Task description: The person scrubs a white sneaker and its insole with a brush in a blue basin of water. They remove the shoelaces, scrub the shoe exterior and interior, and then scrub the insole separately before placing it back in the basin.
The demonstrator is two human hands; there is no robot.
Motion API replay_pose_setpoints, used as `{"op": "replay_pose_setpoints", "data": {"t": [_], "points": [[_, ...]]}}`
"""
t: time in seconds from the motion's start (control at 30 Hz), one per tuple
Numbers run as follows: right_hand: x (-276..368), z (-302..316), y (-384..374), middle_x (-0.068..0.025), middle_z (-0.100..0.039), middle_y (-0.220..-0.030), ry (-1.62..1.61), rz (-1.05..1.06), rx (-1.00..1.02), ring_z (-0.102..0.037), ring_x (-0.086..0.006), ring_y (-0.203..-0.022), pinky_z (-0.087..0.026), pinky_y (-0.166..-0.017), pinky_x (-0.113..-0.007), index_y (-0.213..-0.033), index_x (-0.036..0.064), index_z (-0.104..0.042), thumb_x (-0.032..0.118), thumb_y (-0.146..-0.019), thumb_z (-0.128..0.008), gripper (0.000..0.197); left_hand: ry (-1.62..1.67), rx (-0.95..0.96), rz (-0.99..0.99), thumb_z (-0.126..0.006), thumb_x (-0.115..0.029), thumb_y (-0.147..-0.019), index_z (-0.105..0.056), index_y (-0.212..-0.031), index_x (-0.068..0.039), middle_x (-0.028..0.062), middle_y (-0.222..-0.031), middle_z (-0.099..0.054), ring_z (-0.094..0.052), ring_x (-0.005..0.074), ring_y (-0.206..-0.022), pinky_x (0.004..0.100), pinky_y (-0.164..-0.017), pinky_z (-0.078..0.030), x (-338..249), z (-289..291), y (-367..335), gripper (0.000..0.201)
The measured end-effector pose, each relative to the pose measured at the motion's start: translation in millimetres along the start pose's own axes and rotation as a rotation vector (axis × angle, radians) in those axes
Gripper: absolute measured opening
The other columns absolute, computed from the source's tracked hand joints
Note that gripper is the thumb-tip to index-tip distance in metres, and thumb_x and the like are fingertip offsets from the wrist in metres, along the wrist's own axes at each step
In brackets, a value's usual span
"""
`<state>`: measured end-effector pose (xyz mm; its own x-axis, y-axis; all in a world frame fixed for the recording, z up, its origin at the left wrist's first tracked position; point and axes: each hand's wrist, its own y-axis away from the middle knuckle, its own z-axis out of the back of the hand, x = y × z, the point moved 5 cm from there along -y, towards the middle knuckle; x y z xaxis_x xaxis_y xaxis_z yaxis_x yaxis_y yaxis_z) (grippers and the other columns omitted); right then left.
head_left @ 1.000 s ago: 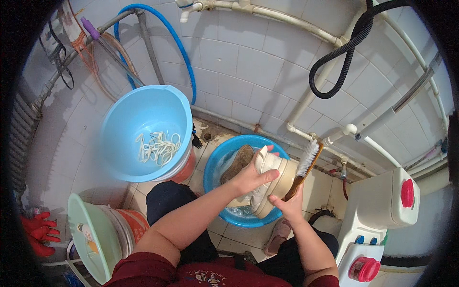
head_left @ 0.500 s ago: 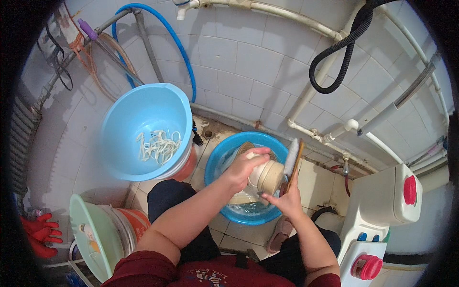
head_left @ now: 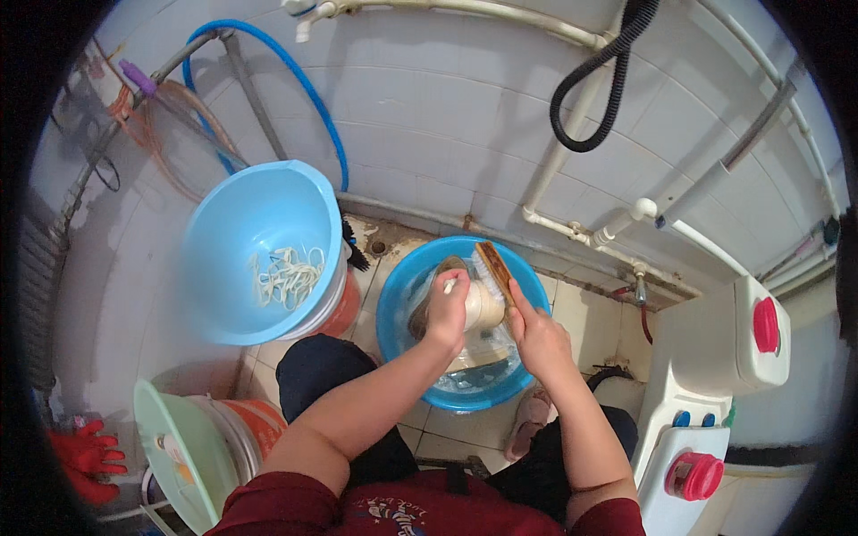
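Observation:
In a blue basin (head_left: 463,405) of soapy water on the tiled floor, my left hand (head_left: 449,308) grips a cream-coloured shoe (head_left: 484,308), its fingers closed around the upper. My right hand (head_left: 542,339) is wrapped around the wooden handle of a scrubbing brush (head_left: 497,271). The brush's white bristles lie against the shoe's side. Beneath the held shoe, other beige footwear (head_left: 481,362) sits partly in the water; my left hand and the shoe hide some of it.
To the left, a light blue basin (head_left: 223,228) holds white shoelaces (head_left: 290,277) and rests on a bucket. A pale green basin (head_left: 165,447) leans nearer me. White jugs with red caps (head_left: 693,475) stand at right. Pipes (head_left: 572,234) run along the tiled wall.
The shoe has turned and dropped lower over the basin. My right hand has brought the brush leftward onto it, from upright beside the shoe to slanting against it.

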<state>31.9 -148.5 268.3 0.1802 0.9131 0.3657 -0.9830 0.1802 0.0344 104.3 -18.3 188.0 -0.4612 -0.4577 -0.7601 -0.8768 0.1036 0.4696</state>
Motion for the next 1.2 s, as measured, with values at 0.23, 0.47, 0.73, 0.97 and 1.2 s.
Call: {"op": "replay_pose_setpoints", "data": {"t": [0.23, 0.47, 0.73, 0.97, 1.2], "points": [[12.8, 7.0, 34.0, -0.0227, -0.063, -0.084, -0.032, 0.059, 0.185, -0.062, -0.041, -0.076, -0.051, -0.072, -0.048, -0.141, 0.0274, -0.037, 0.031, -0.095, -0.044, 0.046, 0.045, -0.043, 0.001, -0.053, -0.033, -0.094, -0.054, -0.109, -0.008, 0.0043, -0.105, -0.054, -0.051, 0.0166, -0.097, 0.0324, -0.089, -0.04, -3.5, 17.6, -19.2, 0.029], [-2.3, 13.3, 18.4, -0.026, -0.063, -0.101, -0.353, 0.041, 0.277, -0.06, -0.0429, -0.095, -0.046, -0.086, -0.046, -0.14, 0.0282, -0.039, 0.038, -0.097, -0.038, 0.044, -0.278, 0.164, -0.24, -0.048, -0.04, -0.095, -0.055, -0.103, -0.004, 0.0026, -0.094, -0.057, -0.053, 0.0141, -0.089, 0.0285, -0.083, -0.041, -24.7, 13.2, -9.6, 0.038], [-20.4, 4.3, 24.1, -0.0231, -0.056, -0.12, -0.475, 0.016, 0.389, -0.053, -0.035, -0.114, -0.04, -0.097, -0.038, -0.141, 0.0204, -0.037, 0.035, -0.098, -0.039, 0.046, -0.471, 0.3, -0.391, -0.044, -0.037, -0.097, -0.045, -0.071, -0.009, -0.0026, -0.074, -0.044, -0.04, 0.0066, -0.072, 0.0236, -0.067, -0.034, -44.2, 1.6, 5.7, 0.038], [-64.3, -51.6, 20.9, -0.0159, -0.063, -0.102, -0.599, -0.21, 0.326, -0.061, -0.0284, -0.09, -0.047, -0.084, -0.036, -0.142, 0.0191, -0.037, 0.039, -0.098, -0.04, 0.048, -0.439, 0.364, -0.453, -0.043, -0.03, -0.098, -0.044, -0.07, -0.007, -0.0023, -0.069, -0.043, -0.04, 0.0082, -0.07, 0.0233, -0.066, -0.034, -42.9, -20.8, 28.6, 0.036], [-48.2, -98.5, 28.6, -0.0079, -0.065, -0.098, -2.239, -0.25, 0.925, -0.062, -0.0204, -0.082, -0.051, -0.077, -0.035, -0.134, 0.0164, -0.044, 0.047, -0.094, -0.048, 0.05, -0.525, 0.584, -0.637, -0.045, -0.022, -0.095, -0.049, -0.072, -0.005, 0.0027, -0.073, -0.05, -0.046, 0.0108, -0.071, 0.0243, -0.065, -0.037, -50.0, -30.4, 75.3, 0.029]]}}
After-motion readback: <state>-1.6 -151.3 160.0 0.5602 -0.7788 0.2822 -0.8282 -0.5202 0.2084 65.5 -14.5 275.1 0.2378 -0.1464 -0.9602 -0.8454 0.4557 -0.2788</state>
